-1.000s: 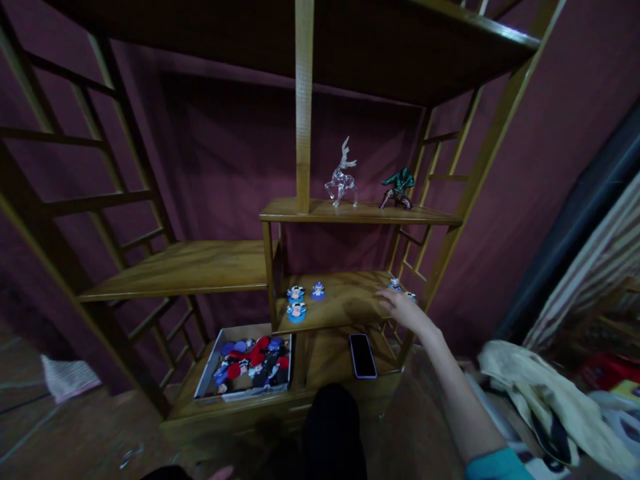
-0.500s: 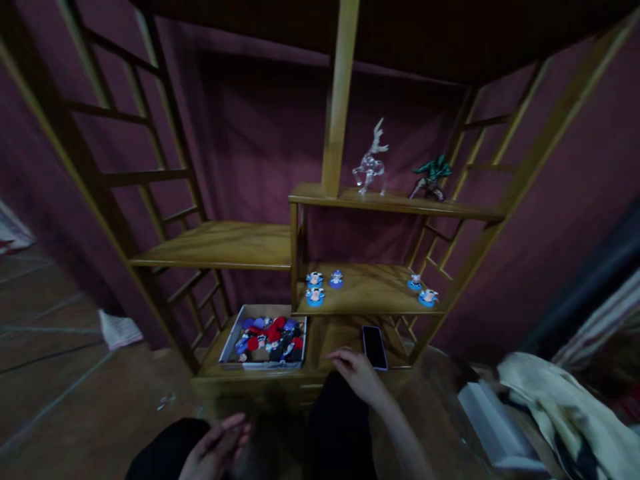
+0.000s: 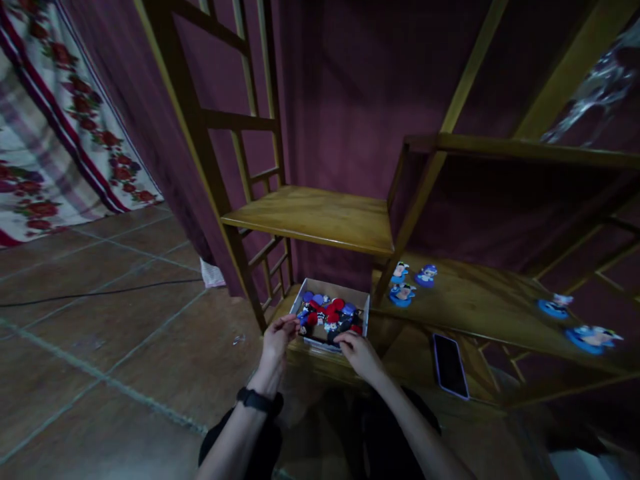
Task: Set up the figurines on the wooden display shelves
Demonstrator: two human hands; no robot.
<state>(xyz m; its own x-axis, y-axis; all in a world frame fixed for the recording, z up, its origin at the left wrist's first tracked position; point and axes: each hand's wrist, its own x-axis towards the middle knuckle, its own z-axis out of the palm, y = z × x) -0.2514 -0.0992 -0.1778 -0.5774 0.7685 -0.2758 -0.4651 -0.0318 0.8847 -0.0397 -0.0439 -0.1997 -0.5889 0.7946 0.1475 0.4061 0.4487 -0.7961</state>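
A shallow cardboard box (image 3: pixel 369 313) on the cabinet's bottom board holds several small toy figurines (image 3: pixel 325 310) with red, blue, purple and black parts. At its left front corner is my left hand (image 3: pixel 278 339), fingertips curled together beside a small figurine. My right hand (image 3: pixel 356 352) reaches over the front rim, its fingers pinched near a dark piece. Whatever lies between the fingers of either hand is too small to make out.
On the shelf to the right stand a purple figurine (image 3: pixel 426 275) and several blue-based ones (image 3: pixel 402 294). A phone (image 3: pixel 450 365) lies below them. Above the box juts a wooden shelf (image 3: pixel 315 217). A clear ornament (image 3: pixel 595 100) stands at upper right. A cable (image 3: pixel 125 291) crosses the floor.
My view has turned left and closer to the box. Both hands have moved from near my knees and the phone to the front of the box.
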